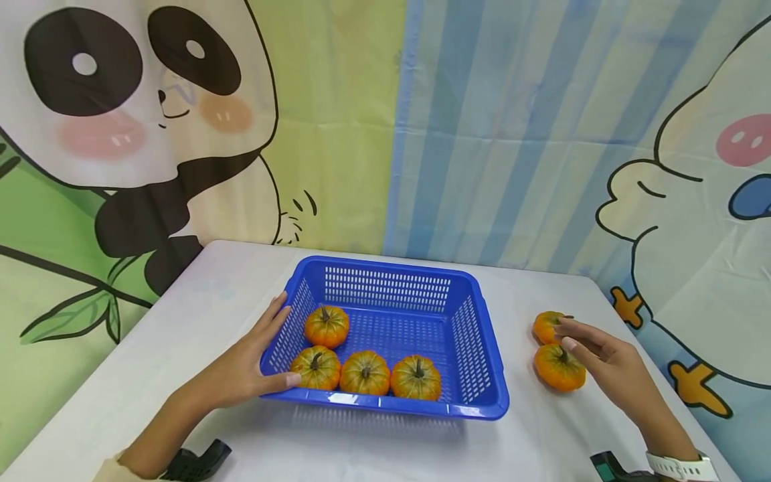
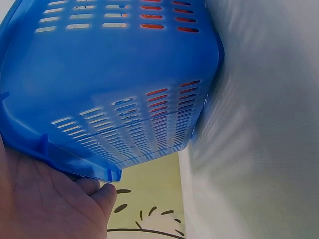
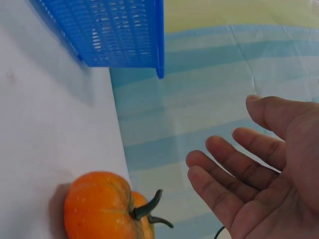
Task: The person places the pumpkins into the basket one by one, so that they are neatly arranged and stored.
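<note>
A blue plastic basket (image 1: 391,262) with slotted walls stands on the table, several small orange pumpkins (image 1: 365,373) inside along its front and left. My left hand (image 1: 243,365) grips the basket's left rim, the thumb over the front corner and the fingers along the side. From below, the left wrist view shows that hand (image 2: 55,204) against the rim. To the right, my right hand (image 1: 614,361) hovers by two more pumpkins, the nearer one (image 1: 559,368) partly in front of the farther (image 1: 547,326). Its fingers are loosely bent, apart from the pumpkin (image 3: 99,206) in the right wrist view.
A white-covered table (image 1: 241,268) carries everything. Behind it hangs a curtain (image 1: 482,134) with a panda, stripes and a white cartoon animal. Bare tabletop separates the basket's right wall from the two loose pumpkins.
</note>
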The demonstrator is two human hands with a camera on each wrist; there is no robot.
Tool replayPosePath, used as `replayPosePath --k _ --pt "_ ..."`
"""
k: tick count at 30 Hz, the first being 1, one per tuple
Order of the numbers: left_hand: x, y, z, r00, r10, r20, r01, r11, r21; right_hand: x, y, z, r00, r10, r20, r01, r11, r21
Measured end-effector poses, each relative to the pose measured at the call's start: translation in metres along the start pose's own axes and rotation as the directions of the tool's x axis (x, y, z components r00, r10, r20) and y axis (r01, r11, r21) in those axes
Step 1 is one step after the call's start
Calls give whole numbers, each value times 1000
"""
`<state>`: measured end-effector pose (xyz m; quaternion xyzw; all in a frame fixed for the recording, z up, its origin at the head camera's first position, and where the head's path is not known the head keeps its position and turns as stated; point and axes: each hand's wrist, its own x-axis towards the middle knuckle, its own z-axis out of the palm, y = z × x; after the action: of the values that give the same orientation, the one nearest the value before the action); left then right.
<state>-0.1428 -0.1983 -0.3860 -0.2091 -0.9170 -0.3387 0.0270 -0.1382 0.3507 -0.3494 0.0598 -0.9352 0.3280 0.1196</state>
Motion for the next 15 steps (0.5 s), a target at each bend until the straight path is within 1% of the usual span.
replayPosePath --k 3,7,11,15 --pt "0 0 0 1000 -3 3 3 1000 -4 -2 8 -1 1000 -2 -8 2 1000 -4" --pt "0 0 0 1000 -3 3 3 1000 -11 -4 20 -2 999 41 -21 -41 999 -20" --pt "0 0 0 1000 -1 3 1 1000 -9 -5 30 -4 990 135 -25 -136 990 -35" --pt "0 0 0 1000 2 3 -2 1000 -12 -5 40 -4 967 251 -34 -251 968 -16"
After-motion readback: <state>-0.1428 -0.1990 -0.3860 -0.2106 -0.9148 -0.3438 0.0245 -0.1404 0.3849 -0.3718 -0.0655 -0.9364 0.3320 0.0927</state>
